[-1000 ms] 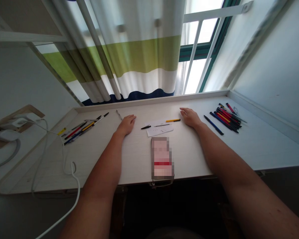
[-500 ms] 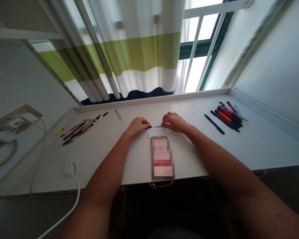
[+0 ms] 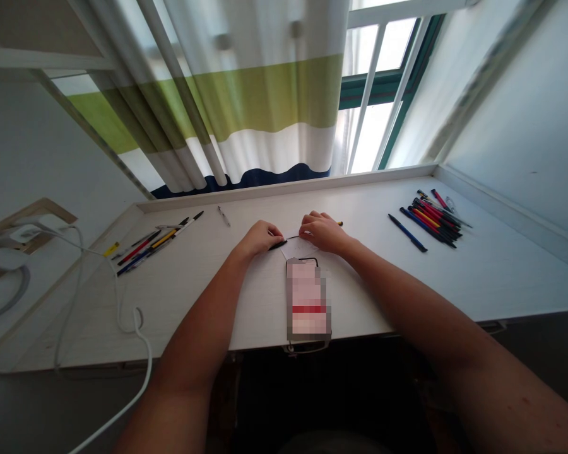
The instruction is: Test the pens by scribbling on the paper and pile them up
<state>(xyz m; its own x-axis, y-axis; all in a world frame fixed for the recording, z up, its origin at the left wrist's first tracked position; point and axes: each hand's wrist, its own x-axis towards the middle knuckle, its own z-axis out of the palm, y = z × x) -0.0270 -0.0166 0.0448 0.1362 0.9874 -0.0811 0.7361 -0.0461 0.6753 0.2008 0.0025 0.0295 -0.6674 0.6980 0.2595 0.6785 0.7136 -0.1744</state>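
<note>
The person's hands had come together from their wide spread of a second earlier, when both lay on the white tabletop (image 3: 360, 284) with the small pieces between them. Now the left hand (image 3: 261, 238) pinched the black pen piece (image 3: 277, 246) between thumb and fingers, at the left edge of the paper (image 3: 291, 250). The right hand (image 3: 324, 231) had its fingers curled and pinched the thin dark rod (image 3: 292, 237), whose free end pointed left, just beside the black piece; whether the two touched could not be told. Half a second before, that rod had shown a little farther right.

The right hand covered much of the paper and most of the yellow pen piece (image 3: 340, 224), leaving only its dark-tipped end in sight. The phone (image 3: 307, 296) stayed near the tabletop's front edge, and the left pen group (image 3: 158, 241), the pale pen (image 3: 224, 216), the blue pen (image 3: 407, 233) and the right pen group (image 3: 433, 221) lay undisturbed.
</note>
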